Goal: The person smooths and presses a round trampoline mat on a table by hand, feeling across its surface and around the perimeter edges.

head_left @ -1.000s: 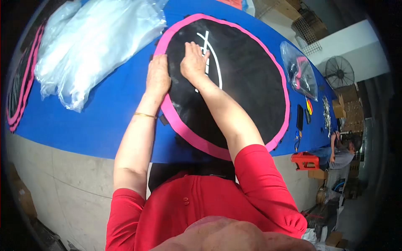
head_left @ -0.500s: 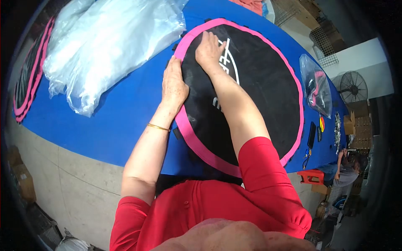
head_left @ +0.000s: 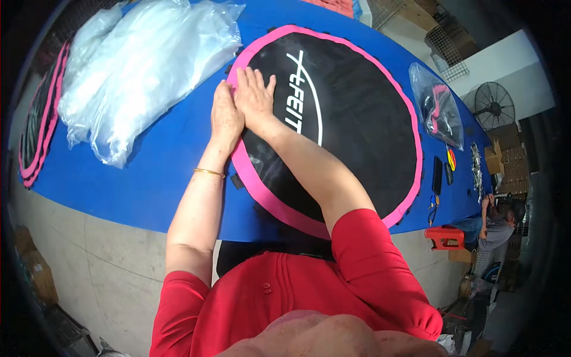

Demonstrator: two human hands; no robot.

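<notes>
Head view: both hands flat on the round black mat with pink fabric rim (head_left: pixel 357 119), gripping nothing.
Left hand (head_left: pixel 226 116) and right hand (head_left: pixel 254 98) press its edge; uneven pressure could slide it across the blue table (head_left: pixel 160 172) toward the clear plastic bags (head_left: pixel 143 65).

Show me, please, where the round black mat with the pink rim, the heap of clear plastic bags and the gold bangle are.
Round black mat (head_left: pixel 363 119), head view, on its bare black middle.
Clear plastic bags (head_left: pixel 148 71), head view, middle of the heap.
Gold bangle (head_left: pixel 208 172), head view, on the band at the wrist.
</notes>
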